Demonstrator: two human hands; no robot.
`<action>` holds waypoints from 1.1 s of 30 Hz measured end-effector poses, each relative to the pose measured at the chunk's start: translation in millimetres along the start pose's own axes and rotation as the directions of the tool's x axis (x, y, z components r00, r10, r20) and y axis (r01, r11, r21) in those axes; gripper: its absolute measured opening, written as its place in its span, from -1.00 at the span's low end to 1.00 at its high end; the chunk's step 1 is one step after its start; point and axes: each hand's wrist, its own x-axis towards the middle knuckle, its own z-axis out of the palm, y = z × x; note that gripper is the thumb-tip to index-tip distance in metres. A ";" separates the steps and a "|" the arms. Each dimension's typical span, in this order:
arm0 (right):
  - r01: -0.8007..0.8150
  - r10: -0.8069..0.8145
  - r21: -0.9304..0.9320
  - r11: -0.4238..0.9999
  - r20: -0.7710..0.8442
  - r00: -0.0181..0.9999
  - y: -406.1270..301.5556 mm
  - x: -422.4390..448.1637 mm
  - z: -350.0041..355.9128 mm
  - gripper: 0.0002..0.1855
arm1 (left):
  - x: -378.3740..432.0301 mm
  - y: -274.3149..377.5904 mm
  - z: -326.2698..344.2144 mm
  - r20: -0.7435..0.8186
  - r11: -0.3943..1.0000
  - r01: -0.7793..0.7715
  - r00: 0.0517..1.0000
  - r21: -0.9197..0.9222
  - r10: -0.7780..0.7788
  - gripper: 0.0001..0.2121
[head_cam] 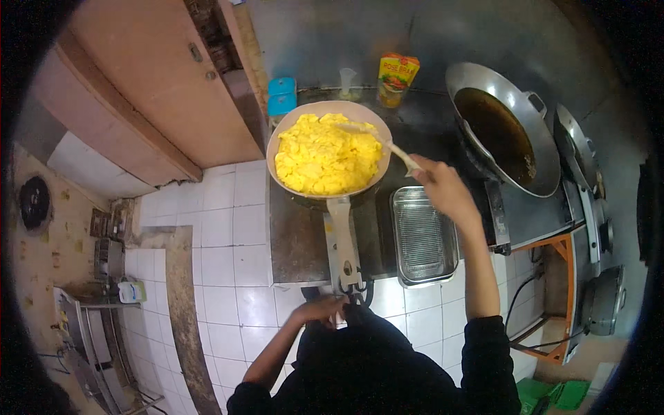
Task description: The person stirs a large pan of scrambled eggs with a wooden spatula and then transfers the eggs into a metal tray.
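Note:
Scrambled eggs (pixel 328 155) in bright yellow curds fill much of a light-coloured frying pan (pixel 383 116). The pan sits on the stove, its pale handle (pixel 341 233) pointing towards me. My right hand (pixel 441 184) grips a pale spatula (pixel 402 155) whose head is partly buried in the eggs at the pan's right side. My left hand (pixel 324 310) is low at the front of the stove, near the end of the pan handle and the black hose fittings there. Its fingers are partly hidden, so what they touch is unclear.
A rectangular metal tray with a wire rack (pixel 426 236) stands right of the pan, overhanging the stove's front edge. Further right is a large wok (pixel 493 135) of dark oil. Behind are a yellow cooking-oil pouch (pixel 397 78) and a blue container (pixel 281 97).

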 end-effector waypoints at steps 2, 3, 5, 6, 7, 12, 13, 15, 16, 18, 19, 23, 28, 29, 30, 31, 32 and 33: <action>-0.020 0.021 0.156 0.988 -0.002 1.000 7.6 2.1 19.1 -0.66 | -7.5 20.6 -15.4 -0.066 0.823 -0.330 0.939 -0.462 0.339 -0.46; -0.057 0.059 0.293 0.954 0.003 0.998 15.1 -0.6 26.5 -0.66 | -25.1 67.2 -5.8 -0.120 0.661 -0.389 0.902 -0.642 0.414 -0.48; -0.030 0.047 0.328 0.944 -0.045 0.998 28.4 -4.1 46.0 -0.66 | -25.0 109.4 -1.9 -0.199 0.461 -0.423 0.866 -0.780 0.458 -0.49; 0.016 0.008 0.351 0.936 -0.066 0.998 26.6 -3.4 52.2 -0.65 | -20.0 120.0 -4.5 -0.313 0.397 -0.486 0.849 -0.779 0.424 -0.51; 0.061 -0.030 0.372 0.926 -0.089 0.996 25.0 -4.9 55.1 -0.65 | -16.9 125.9 -7.6 -0.421 0.334 -0.548 0.822 -0.767 0.382 -0.54; -0.158 0.146 0.546 0.823 0.065 0.987 44.1 -48.4 76.0 -0.66 | -0.4 118.5 -19.9 -0.277 0.193 -0.406 0.835 -0.893 0.475 -0.77; -0.169 0.162 0.457 0.873 0.054 0.985 50.1 -53.6 80.4 -0.64 | -1.1 122.3 -18.8 -0.257 0.198 -0.384 0.845 -0.902 0.469 -0.78; -0.183 0.180 0.366 0.913 0.041 0.983 53.7 -57.5 83.4 -0.61 | -1.2 126.5 -18.1 -0.235 0.206 -0.360 0.856 -0.910 0.460 -0.77; -0.203 0.203 0.396 0.895 0.044 0.978 50.2 -57.3 83.7 -0.59 | -1.8 125.2 -18.1 -0.241 0.220 -0.370 0.857 -0.903 0.455 -0.77; -0.228 0.231 0.431 0.873 0.044 0.972 48.1 -54.8 86.2 -0.57 | -3.1 124.4 -16.4 -0.241 0.241 -0.376 0.861 -0.895 0.447 -0.78; -0.265 0.255 0.386 0.884 0.077 0.964 49.3 -53.3 88.6 -0.56 | -4.2 125.0 -14.8 -0.290 0.262 -0.421 0.860 -0.869 0.420 -0.80; -0.269 0.271 0.386 0.882 0.052 0.961 56.6 -52.6 94.9 -0.56 | -12.0 122.8 -11.4 -0.381 0.318 -0.503 0.846 -0.803 0.374 -0.87; -0.281 0.248 0.451 0.847 0.132 0.960 55.9 -49.9 79.6 -0.57 | -45.4 111.7 -30.6 -0.193 0.257 -0.358 0.844 -0.898 0.501 -0.89; -0.320 0.247 0.449 0.834 0.214 0.945 55.7 -48.5 75.9 -0.57 | -55.8 117.5 -29.0 -0.186 0.214 -0.319 0.859 -0.923 0.477 -0.86; -0.323 0.252 0.458 0.828 0.211 0.944 57.8 -48.4 76.8 -0.57 | -66.3 123.6 -28.0 -0.180 0.169 -0.282 0.874 -0.945 0.451 -0.83; -0.269 0.211 0.521 0.810 0.170 0.963 59.8 -48.7 78.7 -0.58 | -74.6 127.8 -30.6 -0.178 0.178 -0.280 0.879 -0.943 0.443 -0.83; -0.212 0.172 0.578 0.788 0.125 0.977 61.7 -49.0 80.0 -0.59 | -82.4 131.8 -33.8 -0.151 0.176 -0.241 0.898 -0.954 0.414 -0.82; -0.214 0.174 0.586 0.782 0.125 0.977 61.0 -48.4 78.4 -0.59 | -91.4 135.8 -35.2 -0.127 0.169 -0.206 0.914 -0.964 0.386 -0.82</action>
